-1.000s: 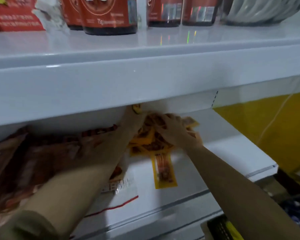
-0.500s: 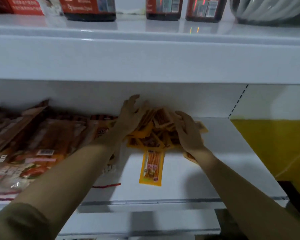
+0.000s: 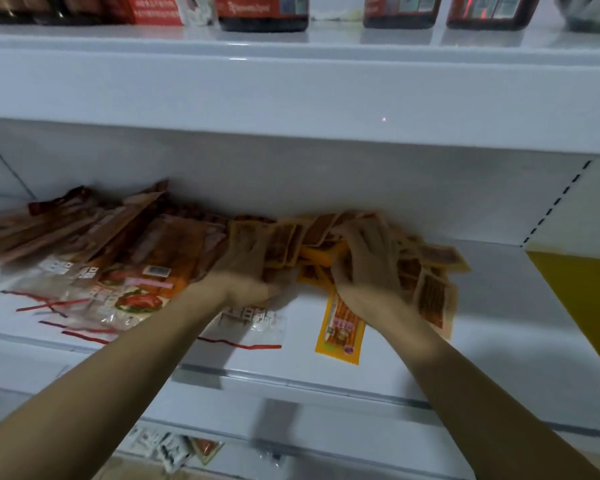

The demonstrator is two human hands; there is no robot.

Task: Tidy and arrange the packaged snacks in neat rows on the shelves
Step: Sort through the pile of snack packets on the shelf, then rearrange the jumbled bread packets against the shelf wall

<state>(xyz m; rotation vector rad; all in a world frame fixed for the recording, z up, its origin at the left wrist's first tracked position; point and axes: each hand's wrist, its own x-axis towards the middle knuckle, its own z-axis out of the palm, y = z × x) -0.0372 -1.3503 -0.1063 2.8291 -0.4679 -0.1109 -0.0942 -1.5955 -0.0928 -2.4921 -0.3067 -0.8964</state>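
Observation:
A loose heap of small orange snack packets (image 3: 426,268) lies at the back of the white middle shelf (image 3: 499,334). My left hand (image 3: 246,268) lies on the heap's left side with its fingers over the packets; it is blurred. My right hand (image 3: 371,268) lies on the middle of the heap, fingers bent down into the packets. One long orange packet (image 3: 340,330) sticks out toward the shelf's front, below my right wrist. Larger brown and clear snack bags (image 3: 125,265) lie overlapped to the left.
The shelf above (image 3: 291,88) hangs low over my hands and carries dark jars (image 3: 262,12) and a red box (image 3: 146,8). A yellow panel (image 3: 582,299) stands at the right. Small packets (image 3: 177,448) lie on the lower shelf.
Both hands have drawn back slightly toward the shelf's front and closed in on the orange heap. My view has tilted down, so more of the middle shelf shows.

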